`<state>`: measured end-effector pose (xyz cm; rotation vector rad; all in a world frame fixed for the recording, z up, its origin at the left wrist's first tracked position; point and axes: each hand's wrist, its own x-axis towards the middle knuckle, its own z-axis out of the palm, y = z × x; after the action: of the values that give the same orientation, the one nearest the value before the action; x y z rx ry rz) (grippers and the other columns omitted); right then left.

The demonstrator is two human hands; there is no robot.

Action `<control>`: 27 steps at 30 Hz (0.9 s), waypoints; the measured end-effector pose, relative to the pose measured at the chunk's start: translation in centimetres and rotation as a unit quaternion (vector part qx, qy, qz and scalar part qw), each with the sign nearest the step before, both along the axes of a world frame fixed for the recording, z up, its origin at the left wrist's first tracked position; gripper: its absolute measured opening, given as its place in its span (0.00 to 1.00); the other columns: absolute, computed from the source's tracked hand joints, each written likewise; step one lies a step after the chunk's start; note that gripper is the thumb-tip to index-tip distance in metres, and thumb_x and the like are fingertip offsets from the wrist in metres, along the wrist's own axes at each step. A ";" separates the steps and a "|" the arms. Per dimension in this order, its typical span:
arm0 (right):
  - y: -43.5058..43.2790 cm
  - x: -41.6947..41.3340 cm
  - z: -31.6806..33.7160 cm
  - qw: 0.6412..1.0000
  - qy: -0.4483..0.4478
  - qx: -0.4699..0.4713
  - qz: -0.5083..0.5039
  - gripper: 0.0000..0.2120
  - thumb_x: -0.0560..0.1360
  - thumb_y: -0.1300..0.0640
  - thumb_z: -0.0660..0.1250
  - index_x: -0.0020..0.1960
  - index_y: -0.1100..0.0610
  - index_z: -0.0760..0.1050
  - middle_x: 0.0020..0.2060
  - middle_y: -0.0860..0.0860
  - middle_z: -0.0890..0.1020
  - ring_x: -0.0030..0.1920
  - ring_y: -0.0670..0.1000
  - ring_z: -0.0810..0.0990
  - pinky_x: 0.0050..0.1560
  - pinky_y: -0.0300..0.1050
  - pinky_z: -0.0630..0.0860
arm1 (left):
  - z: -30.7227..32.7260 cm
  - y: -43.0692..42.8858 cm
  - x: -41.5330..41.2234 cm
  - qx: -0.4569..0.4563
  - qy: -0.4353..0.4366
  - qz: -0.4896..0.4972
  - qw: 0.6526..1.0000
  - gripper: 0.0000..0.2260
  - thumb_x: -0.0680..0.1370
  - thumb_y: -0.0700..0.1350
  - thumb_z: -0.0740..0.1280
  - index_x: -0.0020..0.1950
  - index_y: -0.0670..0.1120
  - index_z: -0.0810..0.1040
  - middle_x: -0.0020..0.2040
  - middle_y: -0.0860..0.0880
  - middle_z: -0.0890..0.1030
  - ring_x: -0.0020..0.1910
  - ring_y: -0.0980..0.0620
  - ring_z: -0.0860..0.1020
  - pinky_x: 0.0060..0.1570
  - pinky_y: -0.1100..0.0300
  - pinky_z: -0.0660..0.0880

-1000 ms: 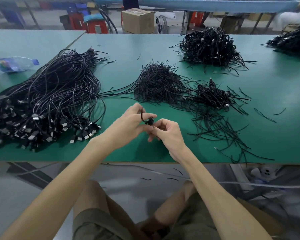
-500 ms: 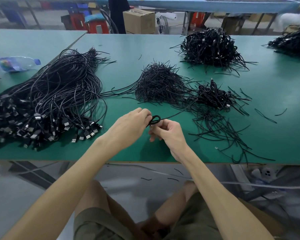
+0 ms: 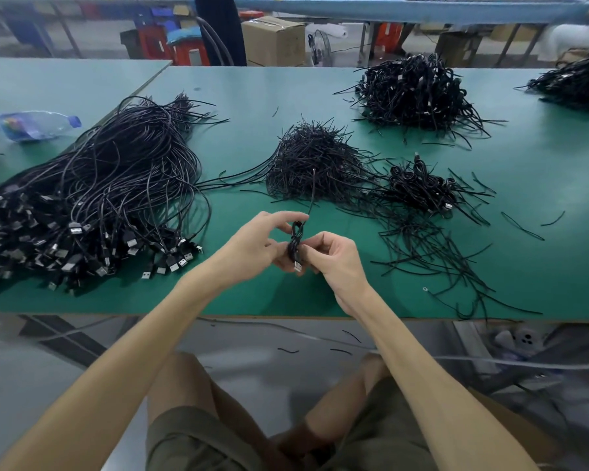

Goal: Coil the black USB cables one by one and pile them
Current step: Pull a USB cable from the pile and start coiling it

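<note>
Left hand (image 3: 252,248) and right hand (image 3: 335,258) pinched the coiled black USB cable (image 3: 295,241); it had turned upright, plug (image 3: 297,266) down, thin black tie strand (image 3: 312,195) rising; binding judged unfinished

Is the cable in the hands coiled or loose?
Coiled: cable bunched in tight loops between left hand and right hand, one strand sticking up.

Green table (image 3: 541,266) up close, grey floor (image 3: 48,362) beneath; far back, a cardboard box (image 3: 274,40), red stools (image 3: 193,56), a fan (image 3: 320,45), another long blue table (image 3: 422,10).
</note>
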<state>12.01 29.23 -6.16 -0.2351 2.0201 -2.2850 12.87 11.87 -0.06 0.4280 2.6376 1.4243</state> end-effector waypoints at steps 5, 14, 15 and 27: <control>0.1 0.1 0.2 1.000 0.004 0.005 0.016 0.05 0.77 0.66 0.71 0.42 0.64 0.78 0.31 0.55 0.84 0.28 0.49 0.82 0.31 0.32 0.73 | 0.3 -0.1 0.3 -0.246 0.146 -0.051 0.957 0.24 0.80 0.29 0.61 0.69 0.52 0.78 0.69 0.50 0.66 0.53 0.54 0.79 0.53 0.51 0.78; 0.1 0.0 0.1 1.000 -0.009 0.007 0.014 0.05 0.77 0.63 0.72 0.45 0.64 0.79 0.31 0.54 0.84 0.27 0.47 0.79 0.31 0.34 0.72 | 0.0 -0.7 -0.3 -0.337 0.264 -0.044 0.903 0.09 0.83 0.51 0.63 0.60 0.54 0.81 0.73 0.56 0.72 0.68 0.52 0.70 0.61 0.54 0.63; 0.1 0.0 0.1 1.000 -0.011 0.003 0.014 0.05 0.77 0.63 0.72 0.45 0.64 0.79 0.31 0.55 0.84 0.27 0.48 0.79 0.32 0.34 0.72 | -0.1 -0.8 -0.4 -0.335 0.262 -0.038 0.904 0.09 0.83 0.52 0.63 0.59 0.55 0.80 0.72 0.58 0.72 0.68 0.54 0.70 0.61 0.55 0.61; 0.5 -0.2 0.0 0.999 -0.014 -0.016 0.034 0.04 0.77 0.64 0.72 0.44 0.63 0.79 0.35 0.55 0.84 0.30 0.51 0.81 0.32 0.36 0.70 | -0.5 0.8 0.0 -0.317 0.226 0.069 0.919 0.17 0.84 0.60 0.56 0.48 0.52 0.78 0.36 0.54 0.81 0.43 0.51 0.75 0.55 0.54 0.61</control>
<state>11.85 29.77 -6.20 -0.2676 1.9338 -2.2681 12.92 12.65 -0.55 0.5419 3.3342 0.4392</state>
